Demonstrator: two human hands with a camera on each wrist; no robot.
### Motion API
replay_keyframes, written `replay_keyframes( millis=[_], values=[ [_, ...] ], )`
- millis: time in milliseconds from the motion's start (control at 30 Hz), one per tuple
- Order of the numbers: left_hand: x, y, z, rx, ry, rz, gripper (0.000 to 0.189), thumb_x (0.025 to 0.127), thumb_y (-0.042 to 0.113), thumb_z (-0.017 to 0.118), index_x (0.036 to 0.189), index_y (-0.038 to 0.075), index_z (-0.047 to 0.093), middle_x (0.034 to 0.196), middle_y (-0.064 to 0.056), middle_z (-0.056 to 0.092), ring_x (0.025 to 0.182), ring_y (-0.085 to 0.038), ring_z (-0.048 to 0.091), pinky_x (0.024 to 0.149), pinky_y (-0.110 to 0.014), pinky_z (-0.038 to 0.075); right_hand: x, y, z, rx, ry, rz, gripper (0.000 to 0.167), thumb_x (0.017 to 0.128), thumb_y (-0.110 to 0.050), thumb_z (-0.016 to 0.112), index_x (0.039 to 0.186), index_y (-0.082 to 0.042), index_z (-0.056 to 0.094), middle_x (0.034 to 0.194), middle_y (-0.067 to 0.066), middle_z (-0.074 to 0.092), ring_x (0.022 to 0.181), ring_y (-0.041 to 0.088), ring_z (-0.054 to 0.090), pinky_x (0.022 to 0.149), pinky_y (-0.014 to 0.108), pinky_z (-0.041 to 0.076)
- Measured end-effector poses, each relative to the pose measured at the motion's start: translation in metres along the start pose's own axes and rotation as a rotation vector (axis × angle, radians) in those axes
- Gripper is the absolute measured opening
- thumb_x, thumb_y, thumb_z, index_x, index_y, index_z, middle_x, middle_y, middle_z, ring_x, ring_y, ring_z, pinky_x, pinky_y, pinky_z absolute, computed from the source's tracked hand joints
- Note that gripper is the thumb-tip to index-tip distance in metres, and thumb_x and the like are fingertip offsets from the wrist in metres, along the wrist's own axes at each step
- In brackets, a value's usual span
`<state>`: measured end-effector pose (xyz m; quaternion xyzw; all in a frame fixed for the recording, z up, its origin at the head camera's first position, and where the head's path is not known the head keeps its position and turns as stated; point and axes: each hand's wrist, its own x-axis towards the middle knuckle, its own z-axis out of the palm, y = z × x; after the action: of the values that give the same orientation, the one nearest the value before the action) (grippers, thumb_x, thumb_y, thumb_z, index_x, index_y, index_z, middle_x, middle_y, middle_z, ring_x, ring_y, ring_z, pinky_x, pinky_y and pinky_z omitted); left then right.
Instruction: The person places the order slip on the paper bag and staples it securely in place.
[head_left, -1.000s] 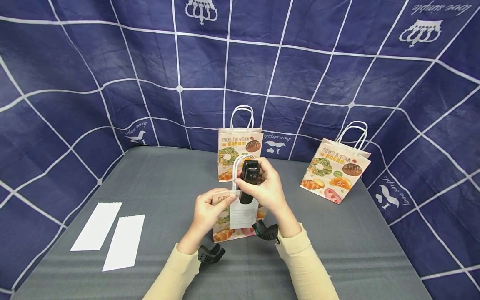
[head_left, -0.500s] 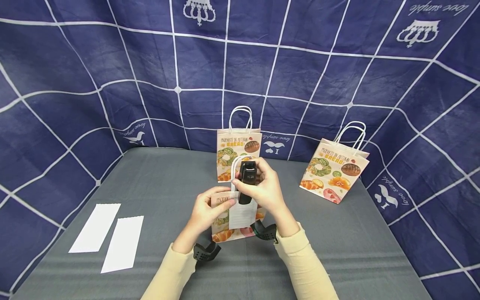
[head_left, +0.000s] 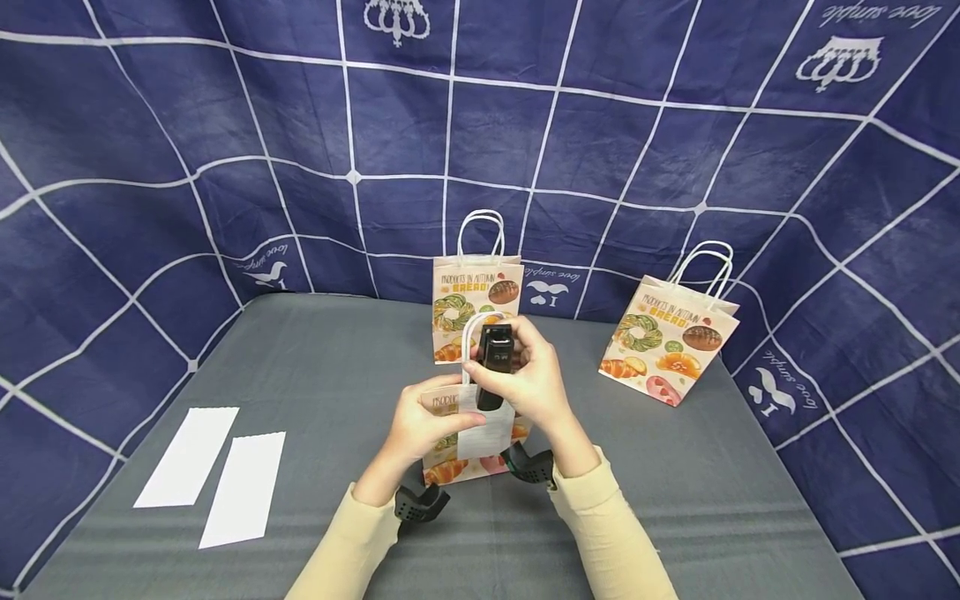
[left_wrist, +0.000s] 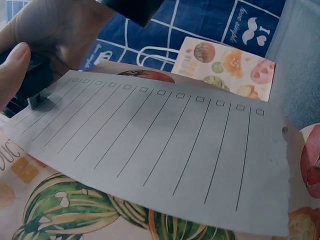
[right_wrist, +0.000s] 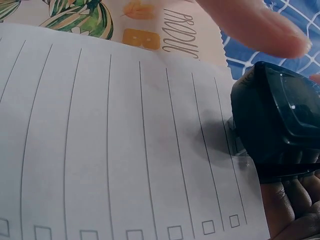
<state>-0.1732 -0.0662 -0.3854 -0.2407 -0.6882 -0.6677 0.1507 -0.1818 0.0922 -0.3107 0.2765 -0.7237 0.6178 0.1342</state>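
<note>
My right hand [head_left: 536, 375] is curled at the top of the nearest bag [head_left: 442, 473]; my left hand [head_left: 412, 423] is at its left side, thumb straight, whether pinching I cannot tell. A lined sheet [head_left: 487, 443] lies against the bag's front. My right grips the black stapler [head_left: 496, 354], its mouth at the sheet's top edge.

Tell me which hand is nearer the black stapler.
Right: the right hand grips the stapler. The left hand is lower, left of it, at the front bag.
</note>
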Motion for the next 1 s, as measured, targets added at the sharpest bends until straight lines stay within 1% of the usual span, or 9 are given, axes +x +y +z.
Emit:
replay_keyframes(
  millis=[100,333,533,600,767,833,1000],
  values=[
    [0.0,0.0,0.003,-0.018,-0.009,0.025,0.041,0.063,-0.013,0.079,0.102,-0.012,0.066,0.095,-0.024,0.067,0.085,-0.01,0.065,0.071,-0.026,0.053,-0.001,0.0,-0.001,-0.016,0.005,-0.008,0.034,0.073,0.009,0.074,0.099,0.006,0.052,0.085,0.024,0.065,0.07,0.012,0.065,0.062,0.031,0.055],
    [-0.001,0.001,0.003,-0.029,-0.02,0.01,0.039,0.066,-0.012,0.077,0.104,-0.011,0.066,0.094,-0.023,0.068,0.085,-0.011,0.066,0.069,-0.029,0.054,-0.001,-0.001,-0.002,-0.039,0.015,-0.008,0.036,0.07,0.009,0.076,0.098,0.005,0.053,0.084,0.022,0.066,0.069,0.014,0.065,0.062,0.032,0.055],
    [0.0,0.0,0.004,-0.02,-0.032,0.051,0.038,0.067,-0.012,0.077,0.103,-0.011,0.066,0.095,-0.021,0.068,0.083,-0.01,0.065,0.067,-0.028,0.054,-0.002,-0.001,-0.003,-0.072,0.005,-0.015,0.045,0.065,0.01,0.08,0.101,0.005,0.054,0.088,0.022,0.066,0.071,0.027,0.066,0.065,0.032,0.055],
    [-0.001,0.0,0.004,-0.012,-0.029,0.068,0.037,0.066,-0.013,0.077,0.101,-0.012,0.065,0.093,-0.021,0.068,0.082,-0.01,0.066,0.066,-0.028,0.054,-0.004,0.0,-0.004,-0.085,0.003,-0.026,0.048,0.065,0.009,0.08,0.105,0.005,0.055,0.089,0.021,0.066,0.072,0.026,0.066,0.066,0.031,0.055],
    [-0.001,0.0,0.005,-0.02,-0.004,0.038,0.037,0.065,-0.014,0.078,0.1,-0.014,0.064,0.091,-0.024,0.068,0.081,-0.009,0.066,0.067,-0.026,0.054,-0.007,0.015,-0.007,-0.075,0.029,-0.031,0.051,0.069,0.006,0.079,0.116,0.001,0.059,0.096,0.016,0.068,0.08,0.018,0.066,0.072,0.033,0.054],
    [-0.002,-0.003,0.005,-0.033,-0.003,0.023,0.038,0.065,-0.014,0.078,0.101,-0.015,0.064,0.091,-0.024,0.068,0.081,-0.01,0.066,0.067,-0.026,0.054,-0.008,0.021,-0.009,-0.095,0.057,-0.049,0.05,0.071,0.004,0.079,0.117,-0.002,0.061,0.098,0.013,0.069,0.084,0.017,0.067,0.074,0.032,0.054],
    [-0.004,-0.022,0.005,-0.034,0.0,0.002,0.041,0.066,-0.01,0.08,0.104,-0.011,0.065,0.094,-0.021,0.068,0.082,-0.013,0.067,0.067,-0.028,0.055,-0.012,0.022,-0.01,-0.239,0.151,-0.181,0.049,0.069,-0.008,0.084,0.114,-0.005,0.065,0.093,0.009,0.071,0.084,0.017,0.068,0.072,0.027,0.054]
  ],
)
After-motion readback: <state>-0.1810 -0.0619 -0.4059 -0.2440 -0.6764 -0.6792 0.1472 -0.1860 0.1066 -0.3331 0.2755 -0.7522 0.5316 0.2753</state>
